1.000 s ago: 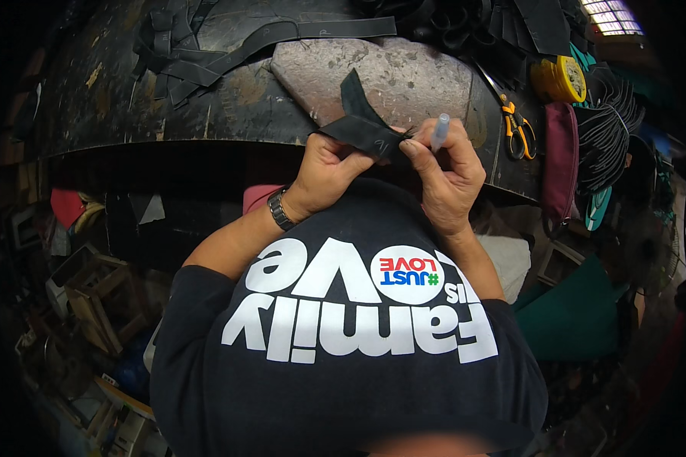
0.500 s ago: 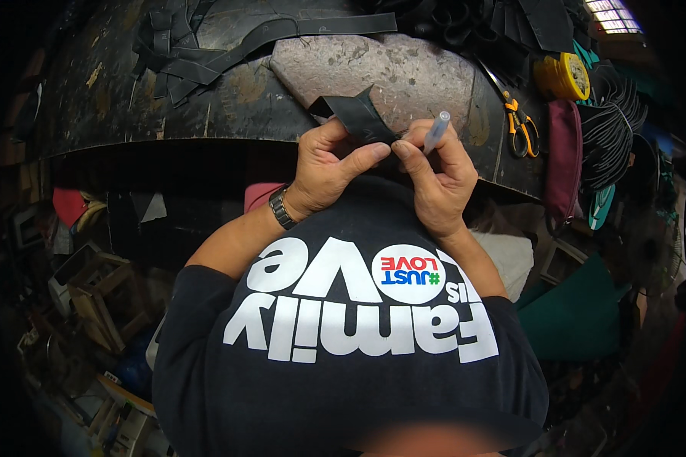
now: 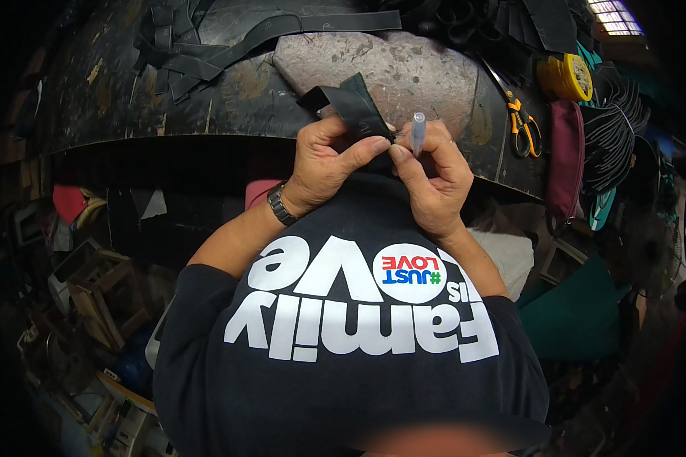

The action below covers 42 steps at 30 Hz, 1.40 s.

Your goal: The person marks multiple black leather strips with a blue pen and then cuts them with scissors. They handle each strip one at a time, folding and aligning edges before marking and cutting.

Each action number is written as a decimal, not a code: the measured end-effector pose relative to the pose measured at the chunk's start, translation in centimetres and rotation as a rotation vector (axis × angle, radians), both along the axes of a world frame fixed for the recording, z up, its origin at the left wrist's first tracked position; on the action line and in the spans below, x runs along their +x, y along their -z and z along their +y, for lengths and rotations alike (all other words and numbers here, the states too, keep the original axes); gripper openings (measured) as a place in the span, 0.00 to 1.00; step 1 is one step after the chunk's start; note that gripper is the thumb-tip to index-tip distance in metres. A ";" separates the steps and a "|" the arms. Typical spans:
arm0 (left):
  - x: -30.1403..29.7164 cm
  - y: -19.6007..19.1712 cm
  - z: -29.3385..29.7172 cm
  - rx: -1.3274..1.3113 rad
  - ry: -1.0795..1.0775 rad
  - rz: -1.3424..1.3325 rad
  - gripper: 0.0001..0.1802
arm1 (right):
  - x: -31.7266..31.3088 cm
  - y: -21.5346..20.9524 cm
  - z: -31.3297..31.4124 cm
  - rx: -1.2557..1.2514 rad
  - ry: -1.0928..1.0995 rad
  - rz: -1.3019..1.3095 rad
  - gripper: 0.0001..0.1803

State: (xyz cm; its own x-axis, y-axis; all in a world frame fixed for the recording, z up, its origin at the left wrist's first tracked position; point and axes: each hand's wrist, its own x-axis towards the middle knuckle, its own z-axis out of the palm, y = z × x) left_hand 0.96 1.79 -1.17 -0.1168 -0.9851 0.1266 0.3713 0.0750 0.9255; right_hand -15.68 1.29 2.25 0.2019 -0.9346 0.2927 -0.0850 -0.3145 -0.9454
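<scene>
And in comes my right hand (image 3: 440, 183), sliding leftward from where it was a second ago, its thumb (image 3: 409, 169) closing in on my left one! The clear tube (image 3: 418, 137) travels with it; half a second back it leans right, and now it stands nearly upright. Over on my left hand (image 3: 320, 164), the thumb (image 3: 366, 152) pushes further right than a second ago, its tip now just beside the other. And the black piece (image 3: 356, 113): its spread V is narrower, the left flap lifts higher, and the far tip, dipped half a second ago, pokes up again!
</scene>
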 end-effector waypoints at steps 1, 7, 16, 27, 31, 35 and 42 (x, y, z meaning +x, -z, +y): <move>0.0 0.0 0.0 -0.014 -0.003 -0.016 0.12 | 0.0 0.0 0.0 0.007 -0.002 -0.005 0.06; 0.3 0.1 -0.2 -0.030 -0.002 -0.025 0.11 | 0.2 0.1 0.0 -0.007 -0.016 -0.015 0.06; 0.3 -0.1 -0.3 -0.069 -0.003 -0.065 0.12 | 0.3 -0.7 0.2 0.235 -0.017 -0.099 0.05; -0.6 0.2 -0.5 -0.135 -0.118 -0.198 0.09 | -0.6 -1.0 -1.0 0.020 -0.165 0.290 0.06; -0.4 0.0 -0.5 -0.044 -0.117 -0.118 0.09 | -1.1 -1.4 -2.2 0.142 -0.090 -0.154 0.21; -0.3 -0.2 -0.3 0.032 0.014 0.009 0.10 | -1.9 -1.6 -2.5 0.411 -0.051 -0.366 0.28; -0.3 -0.5 -0.3 0.036 0.060 -0.074 0.12 | -1.2 -0.9 -2.2 0.412 -0.021 -0.503 0.22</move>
